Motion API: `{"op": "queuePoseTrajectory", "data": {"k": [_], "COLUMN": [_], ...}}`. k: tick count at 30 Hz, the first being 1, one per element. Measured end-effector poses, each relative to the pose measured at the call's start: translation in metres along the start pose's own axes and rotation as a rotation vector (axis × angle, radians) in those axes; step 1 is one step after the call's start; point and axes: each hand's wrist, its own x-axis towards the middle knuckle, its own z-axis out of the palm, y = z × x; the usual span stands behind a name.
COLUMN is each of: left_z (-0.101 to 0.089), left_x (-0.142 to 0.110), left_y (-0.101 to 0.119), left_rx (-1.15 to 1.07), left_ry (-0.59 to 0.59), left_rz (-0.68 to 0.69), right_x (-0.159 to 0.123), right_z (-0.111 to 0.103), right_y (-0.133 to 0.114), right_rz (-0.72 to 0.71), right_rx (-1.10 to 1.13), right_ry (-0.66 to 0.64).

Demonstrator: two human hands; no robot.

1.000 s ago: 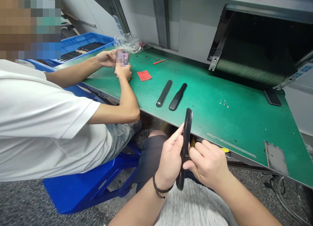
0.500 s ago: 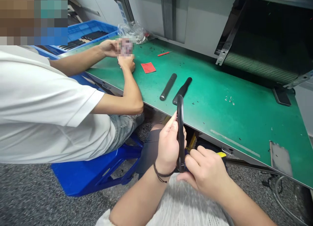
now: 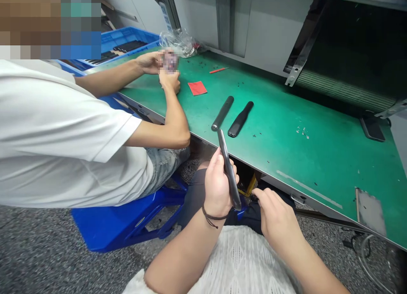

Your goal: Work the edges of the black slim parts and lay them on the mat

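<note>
My left hand (image 3: pixel 219 181) is wrapped round a long, glossy black plastic handle (image 3: pixel 229 171), tilted with its upper end toward the table edge. Apart from it, to the right, is my right hand (image 3: pixel 276 209), its fingers bent together. A small dark spot shows at those fingertips; what it is I cannot make out, and the thumb is hidden. Beyond my left hand, two similar black pieces lie on the green table: a straight one (image 3: pixel 222 113) and one with a wider near end (image 3: pixel 241 119).
At left a co-worker in a white shirt (image 3: pixel 95 128) sits on a blue stool (image 3: pixel 104 230), hands at a blurred object. A red square (image 3: pixel 197 88), a red pen-like tool (image 3: pixel 218 70), a phone (image 3: pixel 372 126) and a grey plate (image 3: pixel 370 211) lie on the table (image 3: pixel 286 133). Blue crates (image 3: pixel 127 31) stand behind.
My right hand has come off the lower end of the black handle and moved right. The handle now leans more to the left at its top, still in my left hand.
</note>
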Motion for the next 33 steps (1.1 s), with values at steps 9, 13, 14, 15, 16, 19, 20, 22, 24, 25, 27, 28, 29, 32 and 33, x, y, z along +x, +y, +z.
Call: {"op": "queuePoseTrajectory", "data": {"k": [9, 13, 14, 15, 16, 19, 20, 22, 24, 25, 27, 28, 29, 32, 33], "left_z": [0.007, -0.001, -0.007, -0.014, -0.021, -0.038, -0.041, -0.043, -0.042, -0.041, -0.041, -0.041, -0.041, -0.041, -0.04], "left_x": [-0.004, -0.008, -0.009, -0.011, -0.012, -0.021, -0.025, -0.03, -0.031, -0.03, -0.024, -0.022, -0.019, -0.016, -0.016], "left_y": [-0.007, -0.016, -0.017, -0.018, -0.017, -0.008, -0.004, 0.002, 0.005, 0.005, 0.004, 0.003, 0.003, 0.001, 0.0], "left_rx": [-0.044, 0.036, 0.132, 0.266, 0.428, 0.902, 1.012, 1.108, 1.084, 1.057, 1.011, 1.001, 0.989, 0.958, 0.953], "left_ry": [0.016, -0.005, 0.001, 0.018, 0.047, 0.05, -0.063, -0.446, -0.75, -0.812, -0.825, -0.835, -0.855, -0.925, -0.95], "left_rz": [0.06, 0.087, 0.113, 0.182, 0.306, 0.879, 1.022, 1.087, 0.981, 0.93, 0.88, 0.867, 0.858, 0.846, 0.841], "right_x": [0.001, 0.006, 0.007, 0.007, 0.007, 0.005, 0.005, 0.004, 0.004, 0.004, 0.004, 0.005, 0.006, 0.01, 0.011], "right_z": [-0.012, -0.012, -0.013, -0.015, -0.017, -0.028, -0.031, -0.036, -0.04, -0.042, -0.048, -0.051, -0.054, -0.062, -0.063], "right_y": [-0.008, -0.025, -0.027, -0.027, -0.027, -0.026, -0.026, -0.027, -0.026, -0.023, -0.015, -0.01, -0.005, 0.004, 0.004], "right_rz": [0.328, 0.199, 0.184, 0.178, 0.178, 0.201, 0.208, 0.218, 0.208, 0.189, 0.1, 0.033, -0.036, -0.161, -0.163], "right_rx": [0.628, 0.904, 0.92, 0.932, 0.945, 1.003, 1.026, 1.062, 1.057, 1.031, 0.926, 0.847, 0.755, 0.518, 0.478], "right_ry": [-0.127, 0.02, 0.086, 0.142, 0.178, 0.164, 0.137, 0.083, 0.019, -0.015, -0.044, -0.044, -0.047, -0.105, -0.134]}}
